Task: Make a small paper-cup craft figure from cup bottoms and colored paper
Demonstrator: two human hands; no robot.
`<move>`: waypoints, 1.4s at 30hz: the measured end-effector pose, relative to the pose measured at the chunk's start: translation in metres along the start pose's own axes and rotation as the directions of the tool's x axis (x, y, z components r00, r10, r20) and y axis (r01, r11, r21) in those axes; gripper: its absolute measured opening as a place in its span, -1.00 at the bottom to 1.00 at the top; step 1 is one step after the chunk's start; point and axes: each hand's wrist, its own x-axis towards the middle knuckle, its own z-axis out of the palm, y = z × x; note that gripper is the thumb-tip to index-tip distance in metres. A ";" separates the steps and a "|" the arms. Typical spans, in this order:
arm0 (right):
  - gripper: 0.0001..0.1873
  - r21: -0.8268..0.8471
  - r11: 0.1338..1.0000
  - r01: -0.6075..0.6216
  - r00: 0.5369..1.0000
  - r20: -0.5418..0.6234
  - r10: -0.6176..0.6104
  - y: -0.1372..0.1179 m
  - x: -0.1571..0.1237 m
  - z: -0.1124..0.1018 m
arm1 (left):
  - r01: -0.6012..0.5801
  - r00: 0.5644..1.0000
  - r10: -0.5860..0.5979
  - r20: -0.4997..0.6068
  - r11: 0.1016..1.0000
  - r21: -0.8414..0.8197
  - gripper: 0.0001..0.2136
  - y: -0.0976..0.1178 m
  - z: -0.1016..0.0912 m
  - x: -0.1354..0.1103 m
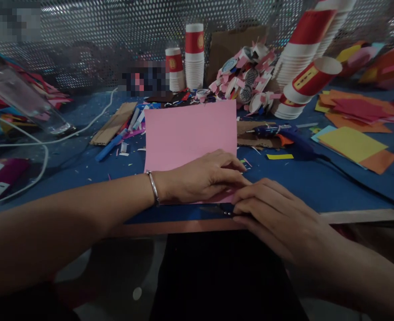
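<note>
A pink sheet of paper (190, 133) stretches over the blue table in front of me, its far edge slightly raised. My left hand (203, 178), with a silver bracelet at the wrist, lies across the sheet's lower part, fingers extended toward the right. At the sheet's lower right corner, my right hand (273, 209) has its fingers bent and closed on the paper's edge, touching the left fingertips. Its thumb is mostly hidden. A dark object with shiny dots (227, 212) shows by the right fingertips at the table's near edge; its kind is unclear.
A blue glue gun (299, 140) rests on cardboard at right, its cord trailing. Colored paper sheets (354, 145) lie beyond. Red-and-white paper cups (194, 58) stand at the back beside a pile of pink-and-white pieces (247, 80). Left are markers (112, 146), a clear container (26, 96) and white cable (46, 156).
</note>
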 end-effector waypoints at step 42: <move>-0.89 0.012 0.995 0.102 0.995 0.011 -0.102 -0.009 0.032 0.031 | 0.088 0.989 -0.103 0.107 0.987 0.133 -0.55 -0.008 -0.022 -0.060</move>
